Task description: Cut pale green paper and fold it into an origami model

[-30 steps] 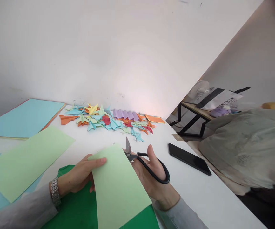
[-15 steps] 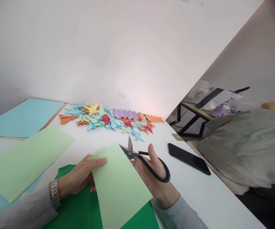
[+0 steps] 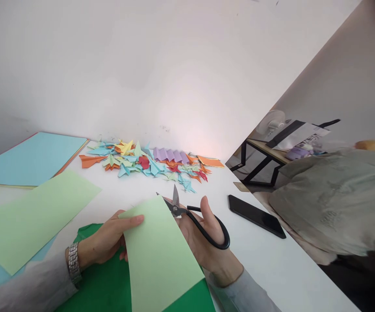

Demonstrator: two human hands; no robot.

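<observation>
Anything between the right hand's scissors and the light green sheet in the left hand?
Nothing visible. The scissors, open in the right hand, are at the light green sheet, one blade partly hidden behind its upper right corner. The left hand grips the sheet's left side, apart from the blades.

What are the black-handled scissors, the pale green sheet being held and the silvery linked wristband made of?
The black-handled scissors: grey blades look like steel, with a dull sheen; the smooth handles could be plastic or coated metal.
The pale green sheet: matt paper or thin card, thin-edged and gently bent.
The silvery linked wristband: probably polished metal, with glinting links.
</observation>
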